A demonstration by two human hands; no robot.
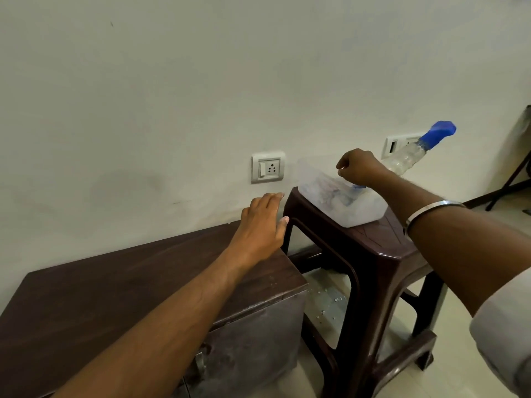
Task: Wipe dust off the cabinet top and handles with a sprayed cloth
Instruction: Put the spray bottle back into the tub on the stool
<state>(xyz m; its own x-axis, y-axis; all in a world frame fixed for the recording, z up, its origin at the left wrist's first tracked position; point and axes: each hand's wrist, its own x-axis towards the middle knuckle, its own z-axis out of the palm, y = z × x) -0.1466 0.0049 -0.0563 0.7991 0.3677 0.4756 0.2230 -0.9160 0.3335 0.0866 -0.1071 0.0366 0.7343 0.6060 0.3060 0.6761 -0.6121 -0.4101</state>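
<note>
Cabinet [115, 282] beside stool [373, 248] bearing tub [367, 208].

A home room (plainly furnished): plastic stool [370, 248], wall socket [268, 167], tiled floor [448, 369].

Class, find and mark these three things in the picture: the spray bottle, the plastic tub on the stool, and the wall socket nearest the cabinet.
spray bottle [408, 158], head view, clear body.
plastic tub [365, 211], head view, near wall.
wall socket [268, 167], head view, plate centre.
</note>
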